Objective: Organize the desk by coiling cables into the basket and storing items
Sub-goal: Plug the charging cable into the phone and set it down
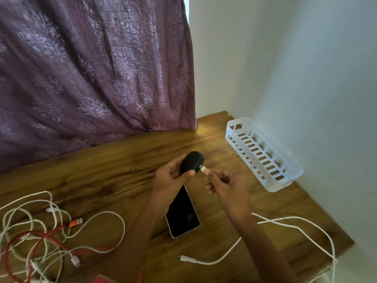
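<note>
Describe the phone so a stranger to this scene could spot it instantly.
On the wooden desk, between the cable tangle at left and the lone white cable at right, the phone lies flat, screen up. It's the only flat black rectangle; the other dark thing, a rounded case, is in the left hand.

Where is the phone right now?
Head view: the phone lies screen-up on the desk, centre, its far end hidden behind the left hand.
</note>
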Tool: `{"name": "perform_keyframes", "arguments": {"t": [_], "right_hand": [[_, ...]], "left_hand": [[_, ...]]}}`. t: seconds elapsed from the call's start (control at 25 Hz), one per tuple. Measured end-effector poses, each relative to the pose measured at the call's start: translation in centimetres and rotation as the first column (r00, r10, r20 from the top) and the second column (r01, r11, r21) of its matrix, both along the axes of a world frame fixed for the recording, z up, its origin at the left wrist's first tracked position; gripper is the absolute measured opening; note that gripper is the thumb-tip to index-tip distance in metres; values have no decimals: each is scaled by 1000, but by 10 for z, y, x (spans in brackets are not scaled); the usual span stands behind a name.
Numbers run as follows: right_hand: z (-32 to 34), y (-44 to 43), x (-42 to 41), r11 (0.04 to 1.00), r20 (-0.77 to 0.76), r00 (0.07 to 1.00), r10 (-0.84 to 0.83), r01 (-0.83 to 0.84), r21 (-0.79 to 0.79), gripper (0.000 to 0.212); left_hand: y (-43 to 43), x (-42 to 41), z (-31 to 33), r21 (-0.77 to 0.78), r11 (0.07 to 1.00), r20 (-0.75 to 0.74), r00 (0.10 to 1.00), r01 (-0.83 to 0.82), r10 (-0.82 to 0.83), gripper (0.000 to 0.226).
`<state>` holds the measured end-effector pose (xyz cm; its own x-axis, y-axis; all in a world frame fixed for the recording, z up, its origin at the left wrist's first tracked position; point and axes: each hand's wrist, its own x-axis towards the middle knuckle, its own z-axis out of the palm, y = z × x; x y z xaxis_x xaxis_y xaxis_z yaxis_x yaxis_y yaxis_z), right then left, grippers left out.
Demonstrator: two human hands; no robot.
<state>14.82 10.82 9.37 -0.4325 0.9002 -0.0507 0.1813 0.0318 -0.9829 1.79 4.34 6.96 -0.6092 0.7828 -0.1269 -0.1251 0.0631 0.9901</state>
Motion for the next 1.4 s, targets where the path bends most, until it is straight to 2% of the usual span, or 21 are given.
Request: {"name": "perform_keyframes", "arguments": {"t": [0.36,0.52,0.84,0.92,1.12,1.4], "right_hand": [[11,-7,10,988,118,991,68,-83,127,16],[12,-7,13,996,22,996,88,-89,27,10],[4,-3,13,997,-32,997,66,-67,-26,10],[-6,0,12,996,17,997,71,-70,-47,10],[-43,13,-3,996,346,935,75,-87,17,13],[-72,22,-23,981,421,907,-38,-46,187,10]], "left_hand": [[-9,6,15,-19,1000,-186,982,11,-15,64],[-14,10,16,-28,999,-218,975,24,-29,64],[-10,14,12,-75,995,-291,953,64,-84,64],[-7,15,2,-112,992,-314,945,55,-88,64],[10,5,-30,-276,961,-521,839,9,-158,64],[35,-11,-50,-420,902,-680,693,-99,-241,62]]}}
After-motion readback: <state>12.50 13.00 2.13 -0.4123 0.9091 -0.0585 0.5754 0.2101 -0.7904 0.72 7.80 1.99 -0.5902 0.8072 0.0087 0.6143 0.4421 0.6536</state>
